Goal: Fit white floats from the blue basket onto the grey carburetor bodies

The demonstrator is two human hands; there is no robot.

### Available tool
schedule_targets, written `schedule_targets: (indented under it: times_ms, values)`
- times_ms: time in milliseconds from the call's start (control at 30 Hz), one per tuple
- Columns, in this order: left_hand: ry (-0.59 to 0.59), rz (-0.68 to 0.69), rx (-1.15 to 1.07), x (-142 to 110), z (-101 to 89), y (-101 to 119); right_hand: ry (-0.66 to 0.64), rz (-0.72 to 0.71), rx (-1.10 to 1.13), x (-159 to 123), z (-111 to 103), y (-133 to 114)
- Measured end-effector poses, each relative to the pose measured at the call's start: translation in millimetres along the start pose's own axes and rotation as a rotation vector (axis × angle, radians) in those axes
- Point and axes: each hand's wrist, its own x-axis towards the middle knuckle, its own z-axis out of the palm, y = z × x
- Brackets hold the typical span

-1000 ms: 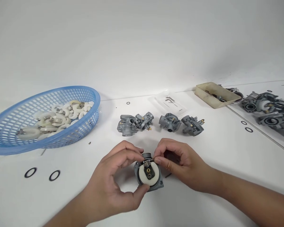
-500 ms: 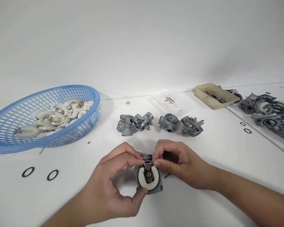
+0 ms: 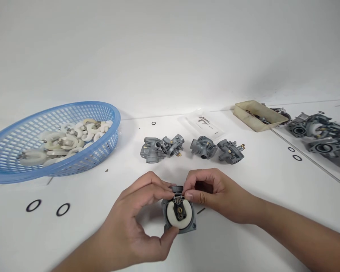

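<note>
Two hands [image 3: 126, 223] [image 3: 225, 200], one held carburetor [image 3: 180, 210], four carburetors [image 3: 203, 147] behind

I have two hands at work, one left hand [image 3: 124, 230] and one right hand [image 3: 223, 196], on one metal part [image 3: 191, 227]. In it I count one white float [image 3: 182, 225] and two small round fittings [image 3: 180, 210]. Ahead of me are four more metal parts [image 3: 152, 150]. I count one blue basket [image 3: 117, 117], its floats [image 3: 34, 158] too overlapped to number, one clear bag [image 3: 192, 129], one box [image 3: 243, 118] and one loose pin [image 3: 201, 211]. Of black rings [image 3: 58, 212], I see two whole at left, one cut by the edge, one small one at the back and two near the right-hand heap [image 3: 323, 147], whose pieces I cannot count.
</note>
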Motion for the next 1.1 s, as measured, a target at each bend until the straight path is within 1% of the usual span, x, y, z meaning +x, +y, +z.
schedule_targets:
  times_ms: [167,567,933,1100]
  values:
    - [0.002,0.001,-0.003,-0.6,0.2,-1.6,-0.021,0.009,-0.022,1.4,-2.6,-0.9]
    - [-0.033,-0.091,-0.030,-2.0,-0.6,-1.3,-0.024,0.022,-0.009,1.3,-2.7,-3.7]
    - [-0.059,-0.109,-0.071,-1.5,-2.4,-2.2,-0.011,0.019,-0.012,0.2,-0.6,-0.5]
    - [-0.091,-0.163,-0.102,-1.7,-5.8,-4.3,-0.011,0.013,-0.020,0.0,-0.2,0.1]
